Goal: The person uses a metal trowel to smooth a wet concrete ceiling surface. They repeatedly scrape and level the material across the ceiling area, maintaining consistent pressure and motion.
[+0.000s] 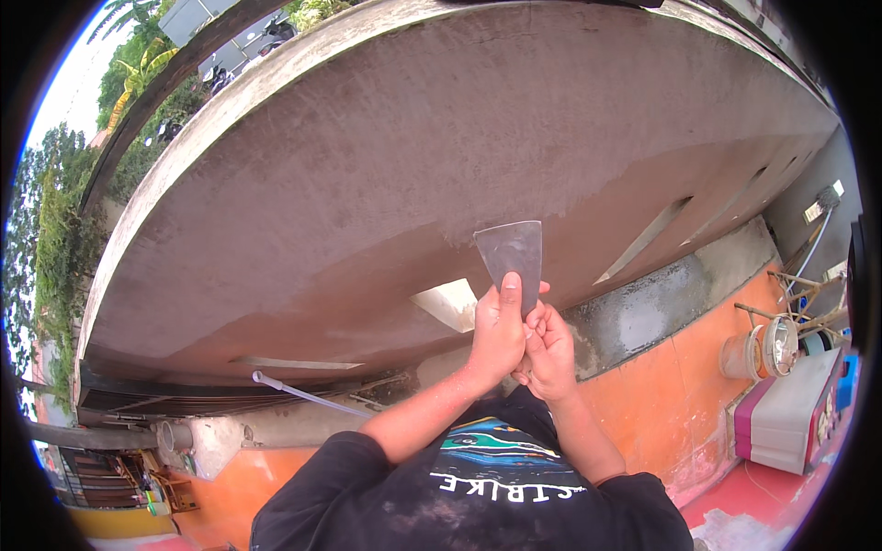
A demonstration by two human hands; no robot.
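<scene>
A wide grey metal scraper blade [511, 246] points upward at the middle, in front of a plastered wall [367, 156] with a darker lower band. My left hand [496, 340] grips it, thumb lying up the face of the blade. My right hand [551, 349] is closed against it just to the right, fingers round the lower part of the tool; its handle is hidden by my hands.
A white pole [303, 390] slants at lower left. At the right stand buckets [740, 358], poles and a draped grey-and-purple object [772, 413]. An orange floor [634, 422] runs along the wall; slot openings [643, 239] cut through it. Greenery shows past the top-left edge.
</scene>
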